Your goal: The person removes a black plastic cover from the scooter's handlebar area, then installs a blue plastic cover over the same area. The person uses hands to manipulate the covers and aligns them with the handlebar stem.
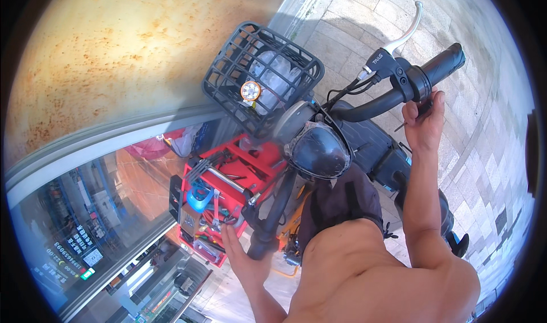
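An electric scooter or bike stands before me, with black handlebars and a dark, glossy, rounded headlight or display unit in the middle. Under the right handlebar grip, my right hand pinches a small dark tool whose thin tip points left. Its exact kind cannot be made out. A silver brake lever rises above that grip. My left hand is beside the end of the left handlebar grip, fingers stretched out, next to the toolbox.
A black wire basket holds a round lamp and clear plastic. Left of the bars is an open red toolbox with hand tools and a blue item. A glass shopfront borders the left; paving lies right.
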A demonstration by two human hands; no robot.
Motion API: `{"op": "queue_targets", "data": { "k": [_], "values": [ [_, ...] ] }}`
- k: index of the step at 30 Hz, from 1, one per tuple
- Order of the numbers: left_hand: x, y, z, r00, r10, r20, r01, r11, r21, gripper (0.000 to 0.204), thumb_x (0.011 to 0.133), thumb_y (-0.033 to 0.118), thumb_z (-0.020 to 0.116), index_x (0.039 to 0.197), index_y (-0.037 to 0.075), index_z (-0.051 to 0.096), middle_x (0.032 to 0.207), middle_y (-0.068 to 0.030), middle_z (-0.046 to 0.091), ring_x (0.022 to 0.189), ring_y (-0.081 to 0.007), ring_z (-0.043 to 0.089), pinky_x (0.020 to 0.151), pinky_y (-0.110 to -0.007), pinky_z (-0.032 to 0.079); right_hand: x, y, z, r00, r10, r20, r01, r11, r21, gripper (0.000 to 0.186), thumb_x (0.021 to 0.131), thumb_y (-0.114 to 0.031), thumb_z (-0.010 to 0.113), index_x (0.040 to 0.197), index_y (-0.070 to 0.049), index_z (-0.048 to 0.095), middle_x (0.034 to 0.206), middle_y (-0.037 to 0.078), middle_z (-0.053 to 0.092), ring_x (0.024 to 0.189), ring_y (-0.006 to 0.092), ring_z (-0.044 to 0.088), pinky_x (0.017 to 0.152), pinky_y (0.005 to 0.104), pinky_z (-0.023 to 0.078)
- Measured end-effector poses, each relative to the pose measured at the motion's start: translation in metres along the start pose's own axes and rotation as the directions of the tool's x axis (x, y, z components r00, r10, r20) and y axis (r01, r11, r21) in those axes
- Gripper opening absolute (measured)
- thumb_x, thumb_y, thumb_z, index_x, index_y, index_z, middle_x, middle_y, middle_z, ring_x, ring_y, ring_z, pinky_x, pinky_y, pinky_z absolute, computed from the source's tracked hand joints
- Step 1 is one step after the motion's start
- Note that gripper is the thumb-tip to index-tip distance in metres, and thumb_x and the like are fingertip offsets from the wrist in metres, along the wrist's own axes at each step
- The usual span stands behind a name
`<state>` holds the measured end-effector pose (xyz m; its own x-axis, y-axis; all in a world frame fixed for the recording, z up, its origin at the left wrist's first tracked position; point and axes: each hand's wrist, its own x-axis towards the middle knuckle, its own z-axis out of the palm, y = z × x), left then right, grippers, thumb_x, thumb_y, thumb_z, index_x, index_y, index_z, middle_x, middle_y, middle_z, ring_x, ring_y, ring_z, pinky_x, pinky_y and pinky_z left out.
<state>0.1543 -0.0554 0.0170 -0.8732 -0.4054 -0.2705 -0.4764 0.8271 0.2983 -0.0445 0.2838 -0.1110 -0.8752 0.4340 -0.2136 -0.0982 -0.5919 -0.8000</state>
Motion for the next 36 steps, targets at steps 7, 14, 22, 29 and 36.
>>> {"op": "queue_targets", "data": {
  "k": [7,14,22,29,36],
  "values": [
    [0.002,-0.001,0.001,0.998,0.042,-0.042,-0.041,0.999,0.013,0.096,0.057,0.017,0.080,0.140,0.002,0.034,0.146,-0.0203,0.032,0.133,-0.0403,0.034,0.105,-0.045,0.033,-0.045,0.018,-0.010,0.935,0.293,0.197,-0.111,0.773,-0.625,0.035,0.098,-0.037,0.049,0.092,-0.004,0.059,0.062,-0.004,0.046,0.054,0.0038,0.040,0.050,0.0202,0.031],
    [0.001,-0.004,0.003,0.999,0.025,-0.039,-0.025,1.000,0.002,0.098,0.053,0.013,0.077,0.140,0.002,0.034,0.145,-0.0210,0.033,0.132,-0.0415,0.035,0.105,-0.046,0.034,-0.075,0.026,0.023,0.754,0.649,0.097,-0.538,0.696,-0.475,0.021,0.095,-0.025,0.055,0.082,-0.009,0.051,0.064,-0.006,0.043,0.047,0.0014,0.032,0.040,0.0186,0.022],
    [0.001,-0.006,0.004,0.999,-0.020,-0.027,0.019,0.999,-0.047,0.098,0.052,0.011,0.075,0.140,0.002,0.034,0.145,-0.0215,0.033,0.133,-0.0419,0.034,0.105,-0.046,0.034,-0.074,0.030,0.014,0.749,0.622,0.227,-0.534,0.770,-0.349,0.020,0.092,-0.025,0.060,0.097,-0.010,0.047,0.073,-0.002,0.045,0.047,0.0017,0.031,0.042,0.0174,0.025],
    [0.002,-0.005,0.003,1.000,-0.003,-0.028,0.002,0.999,-0.046,0.098,0.052,0.010,0.074,0.140,0.002,0.034,0.145,-0.0224,0.033,0.133,-0.0422,0.034,0.106,-0.046,0.033,-0.067,0.044,-0.011,0.783,0.493,0.380,-0.358,0.856,-0.373,0.044,0.080,-0.043,0.073,0.096,-0.007,0.052,0.077,0.001,0.048,0.053,0.0044,0.037,0.045,0.0184,0.029],
    [0.002,-0.004,0.003,1.000,-0.006,-0.027,0.005,0.999,-0.047,0.097,0.053,0.010,0.073,0.141,0.003,0.034,0.144,-0.0232,0.033,0.132,-0.0425,0.034,0.106,-0.046,0.033,-0.065,0.043,-0.012,0.805,0.495,0.325,-0.364,0.847,-0.388,0.039,0.077,-0.038,0.077,0.083,-0.003,0.062,0.076,-0.001,0.053,0.062,0.0049,0.045,0.055,0.0203,0.036]
  ]
}}
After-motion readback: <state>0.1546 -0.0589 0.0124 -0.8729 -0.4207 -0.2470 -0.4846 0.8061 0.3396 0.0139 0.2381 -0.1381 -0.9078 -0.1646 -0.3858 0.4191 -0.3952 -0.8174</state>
